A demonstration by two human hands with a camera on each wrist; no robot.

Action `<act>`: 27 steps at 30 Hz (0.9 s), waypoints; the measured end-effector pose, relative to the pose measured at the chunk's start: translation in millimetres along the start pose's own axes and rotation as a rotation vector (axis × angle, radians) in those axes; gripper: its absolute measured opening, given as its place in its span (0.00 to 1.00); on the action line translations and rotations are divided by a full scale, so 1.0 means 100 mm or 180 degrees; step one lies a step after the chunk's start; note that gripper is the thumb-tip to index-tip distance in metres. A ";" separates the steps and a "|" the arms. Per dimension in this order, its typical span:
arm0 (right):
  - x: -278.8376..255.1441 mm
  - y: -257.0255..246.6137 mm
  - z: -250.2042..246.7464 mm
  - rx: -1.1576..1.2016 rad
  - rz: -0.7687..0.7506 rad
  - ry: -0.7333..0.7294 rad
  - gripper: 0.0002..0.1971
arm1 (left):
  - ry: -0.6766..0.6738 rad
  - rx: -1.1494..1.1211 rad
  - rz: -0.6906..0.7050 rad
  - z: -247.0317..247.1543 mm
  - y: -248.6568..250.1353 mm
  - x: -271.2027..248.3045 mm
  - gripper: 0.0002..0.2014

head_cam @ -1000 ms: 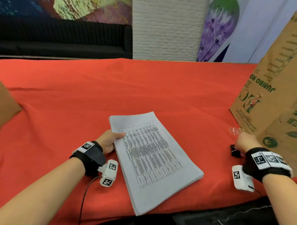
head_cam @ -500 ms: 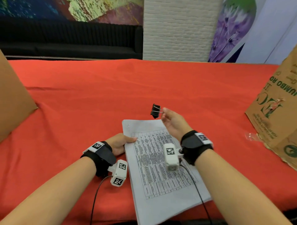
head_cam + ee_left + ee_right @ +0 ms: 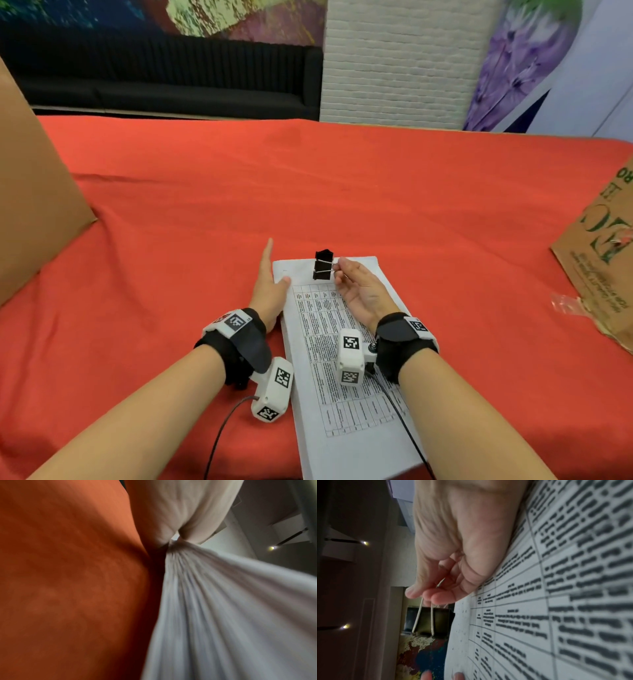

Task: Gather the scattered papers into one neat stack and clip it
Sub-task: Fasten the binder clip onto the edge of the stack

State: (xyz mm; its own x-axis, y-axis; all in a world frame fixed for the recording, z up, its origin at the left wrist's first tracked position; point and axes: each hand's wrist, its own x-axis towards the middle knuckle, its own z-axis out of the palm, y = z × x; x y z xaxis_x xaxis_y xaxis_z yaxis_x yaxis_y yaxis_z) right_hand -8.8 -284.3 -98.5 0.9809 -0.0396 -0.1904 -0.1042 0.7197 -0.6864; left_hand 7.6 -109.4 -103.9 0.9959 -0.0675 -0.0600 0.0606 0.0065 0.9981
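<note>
binder clip [image 3: 323,265] pinched, right hand [image 3: 359,291] grip

One squared-up paper stack [image 3: 346,349], printed table on top, lies flat at the near edge of the red worktop [image 3: 445,222]. A black binder clip [image 3: 323,265] with silver wire handles hangs over the stack's far end, not yet clamped on.

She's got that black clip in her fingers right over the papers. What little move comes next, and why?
Probably squeeze the wire handles to open the binder clip and slide it onto the stack's far edge. The right hand pinches it just above that edge, not yet on, while the left hand steadies the side.
</note>
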 end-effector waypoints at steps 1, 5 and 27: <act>0.00 0.00 0.00 -0.0109 0.0008 -0.0045 0.05 | -0.0129 0.0076 0.0062 0.01 0.02 -0.01 0.33; -0.01 0.02 0.02 -0.0517 0.0028 -0.0175 0.06 | -0.0343 -0.0390 -0.0114 0.06 0.11 -0.09 0.11; 0.12 0.35 0.38 -0.3603 -0.1089 0.1243 0.26 | -0.0306 0.0217 0.0052 0.04 -0.09 -0.09 0.09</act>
State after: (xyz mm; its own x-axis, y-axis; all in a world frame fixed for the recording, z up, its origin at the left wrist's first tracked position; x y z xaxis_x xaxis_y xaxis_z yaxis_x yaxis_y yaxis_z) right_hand 5.9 -233.7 -98.2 0.8913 -0.4501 0.0546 -0.1262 -0.3620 -0.9236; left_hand -2.1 -112.7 -112.4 0.9855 -0.1634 -0.0458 0.0365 -0.0592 0.9976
